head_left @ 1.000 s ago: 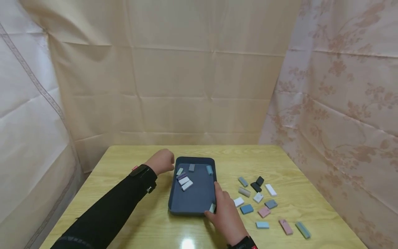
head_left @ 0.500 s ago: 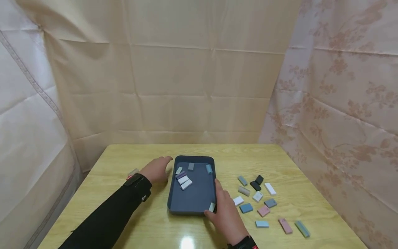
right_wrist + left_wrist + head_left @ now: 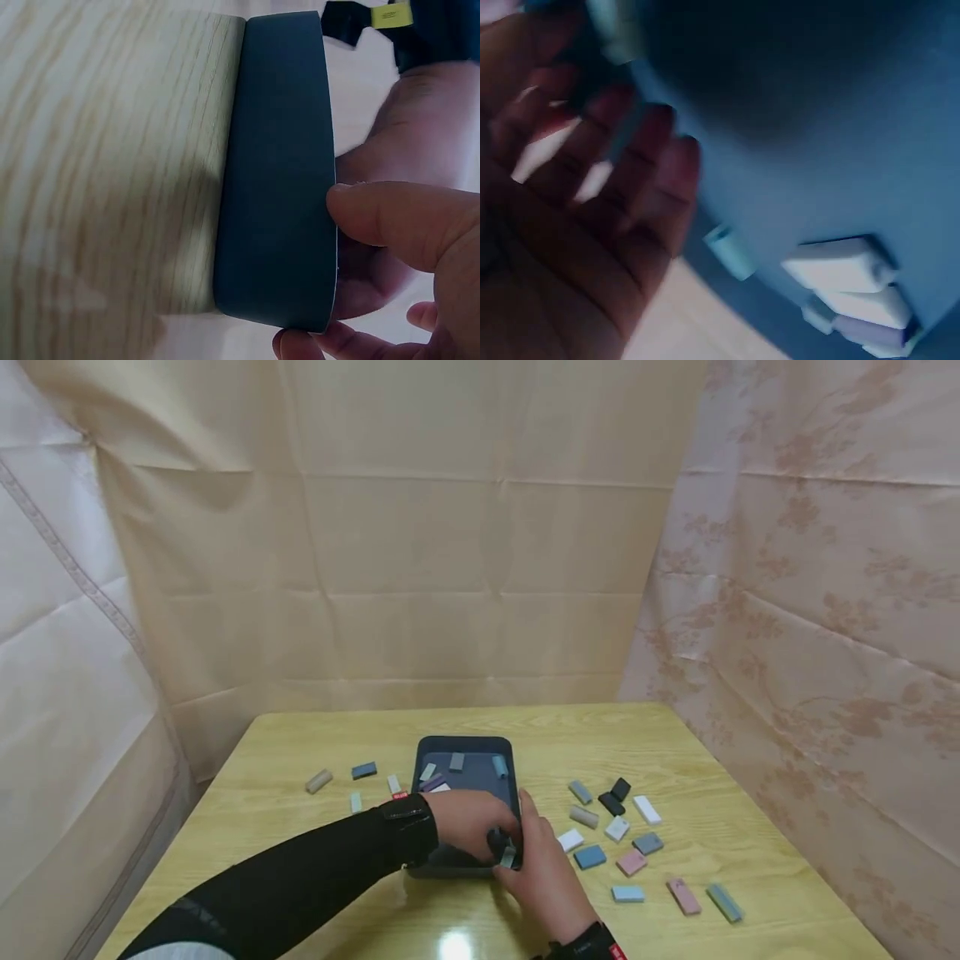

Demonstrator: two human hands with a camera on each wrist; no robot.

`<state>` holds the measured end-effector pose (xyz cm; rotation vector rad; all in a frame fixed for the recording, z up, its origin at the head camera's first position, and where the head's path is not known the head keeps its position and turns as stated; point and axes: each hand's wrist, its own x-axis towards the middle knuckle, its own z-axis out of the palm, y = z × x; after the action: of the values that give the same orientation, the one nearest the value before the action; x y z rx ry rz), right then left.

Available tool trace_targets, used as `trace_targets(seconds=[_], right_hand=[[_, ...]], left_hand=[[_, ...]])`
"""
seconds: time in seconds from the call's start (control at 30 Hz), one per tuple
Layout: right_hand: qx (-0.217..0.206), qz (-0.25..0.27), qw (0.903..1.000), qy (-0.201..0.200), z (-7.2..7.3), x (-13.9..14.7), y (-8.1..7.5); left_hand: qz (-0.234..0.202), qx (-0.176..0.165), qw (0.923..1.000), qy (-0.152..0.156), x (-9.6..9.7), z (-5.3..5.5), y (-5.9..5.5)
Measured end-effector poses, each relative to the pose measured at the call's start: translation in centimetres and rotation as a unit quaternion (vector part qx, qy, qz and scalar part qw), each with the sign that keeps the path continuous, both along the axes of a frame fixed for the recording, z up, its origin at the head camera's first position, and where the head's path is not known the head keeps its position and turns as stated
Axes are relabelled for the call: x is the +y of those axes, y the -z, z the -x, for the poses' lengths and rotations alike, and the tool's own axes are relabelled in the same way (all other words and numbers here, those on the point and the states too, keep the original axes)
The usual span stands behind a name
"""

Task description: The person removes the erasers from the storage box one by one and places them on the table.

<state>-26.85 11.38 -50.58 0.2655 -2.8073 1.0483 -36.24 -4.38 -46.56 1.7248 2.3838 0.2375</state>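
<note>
A dark blue-grey tray (image 3: 465, 745) sits on the wooden table. Its near right corner is gripped by my right hand (image 3: 543, 877), whose thumb (image 3: 375, 214) presses the rim in the right wrist view. My left hand (image 3: 474, 822) reaches across the tray toward that corner, by a pale green block (image 3: 508, 857). Loosely bent fingers, with nothing seen between them, show on the left hand (image 3: 592, 195) in the left wrist view. White blocks (image 3: 840, 264) and a purple block (image 3: 870, 331) lie inside the tray, with a grey block (image 3: 457, 762) and a blue block (image 3: 500, 766) farther up.
Right of the tray lie several loose blocks, among them a pink block (image 3: 683, 897), a green block (image 3: 724, 903) and a black block (image 3: 612, 803). Left of it are a tan block (image 3: 318, 781) and a dark blue block (image 3: 364, 770). Cloth curtains (image 3: 405, 568) surround the table.
My left hand has moved from left of the tray, over it, to the near right corner. Blocks on the left table are uncovered. My right hand stays at the tray corner.
</note>
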Motion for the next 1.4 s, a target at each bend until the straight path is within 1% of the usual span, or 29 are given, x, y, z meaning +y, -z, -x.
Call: trace_targets(seconds=[0.03, 0.1, 0.17, 0.23, 0.3, 0.33, 0.43, 0.53, 0.6, 0.63, 0.67, 0.77, 0.83, 0.9, 0.93, 1.0, 1.07, 1.17, 1.23, 1.3, 1.4], right_hand=[[-0.01, 0.002, 0.9999, 0.002, 0.0, -0.1, 0.1], [-0.028, 0.008, 0.9996, 0.004, 0.1, -0.2, 0.1], [-0.042, 0.006, 0.9991, 0.005, 0.2, -0.2, 0.1], [-0.043, 0.004, 0.9991, 0.004, 0.4, -0.2, 0.0], [-0.036, 0.002, 0.9994, 0.003, 0.6, -0.2, -0.1], [-0.033, 0.001, 0.9995, 0.004, 0.7, -0.2, -0.2], [-0.03, 0.003, 0.9995, 0.003, 0.8, -0.2, -0.4], [-0.038, 0.007, 0.9993, 0.003, 0.8, -0.2, -0.4], [-0.038, 0.011, 0.9992, 0.001, 0.7, -0.2, -0.3], [-0.037, 0.012, 0.9993, 0.001, 0.7, -0.1, -0.2], [-0.034, 0.012, 0.9993, -0.002, 0.6, -0.2, -0.1], [-0.018, 0.014, 0.9997, -0.012, 0.3, -0.3, 0.2], [-0.01, 0.007, 0.9998, -0.013, 0.0, -0.4, 0.2], [-0.009, -0.004, 0.9999, -0.009, -0.2, -0.4, 0.2], [-0.012, -0.01, 0.9999, -0.005, -0.3, -0.4, 0.1], [-0.019, -0.023, 0.9995, 0.007, -0.4, -0.5, -0.1], [-0.019, -0.029, 0.9993, 0.016, -0.4, -0.5, -0.3], [-0.017, -0.036, 0.9988, 0.03, -0.3, -0.5, -0.6], [-0.016, -0.041, 0.9985, 0.034, -0.3, -0.5, -0.6], [-0.021, -0.046, 0.9982, 0.034, -0.3, -0.5, -0.6], [-0.029, -0.05, 0.9979, 0.029, -0.4, -0.6, -0.5]], left_hand=[[0.008, -0.008, 0.9998, 0.014, 0.2, 0.1, 0.2], [0.019, -0.005, 0.9991, 0.039, 0.3, 0.2, 0.9], [0.027, 0.015, 0.9977, 0.06, 0.5, 0.3, 1.3], [0.026, 0.039, 0.996, 0.076, 0.7, 0.5, 1.5], [0.024, 0.062, 0.9943, 0.083, 0.9, 0.5, 1.5], [0.025, 0.071, 0.9938, 0.081, 0.9, 0.4, 1.3], [0.029, 0.091, 0.9934, 0.063, 1.1, 0.2, 1.2], [0.044, 0.103, 0.9933, 0.031, 1.1, 0.1, 1.2], [0.054, 0.101, 0.9934, 0.012, 1.0, 0.3, 1.3], [0.055, 0.1, 0.9935, 0.006, 0.9, 0.4, 1.2], [0.054, 0.091, 0.9944, -0.004, 0.6, 0.6, 1.2], [0.043, 0.072, 0.9959, -0.034, -0.7, 1.0, 0.2], [0.02, 0.084, 0.9946, -0.057, -2.0, 1.6, -0.7], [-0.001, 0.1, 0.9911, -0.088, -3.7, 2.2, -2.0], [-0.015, 0.111, 0.9882, -0.105, -4.7, 2.8, -2.4], [-0.043, 0.127, 0.9798, -0.149, -6.9, 4.2, -3.0], [-0.062, 0.127, 0.9695, -0.2, -9.4, 6.0, -2.9], [-0.085, 0.111, 0.9506, -0.277, -13.8, 8.8, -1.6], [-0.09, 0.094, 0.9362, -0.326, -16.7, 10.1, -0.4], [-0.086, 0.08, 0.9213, -0.371, -19.3, 10.7, 0.6], [-0.072, 0.055, 0.897, -0.433, -22.3, 11.0, 1.9]])
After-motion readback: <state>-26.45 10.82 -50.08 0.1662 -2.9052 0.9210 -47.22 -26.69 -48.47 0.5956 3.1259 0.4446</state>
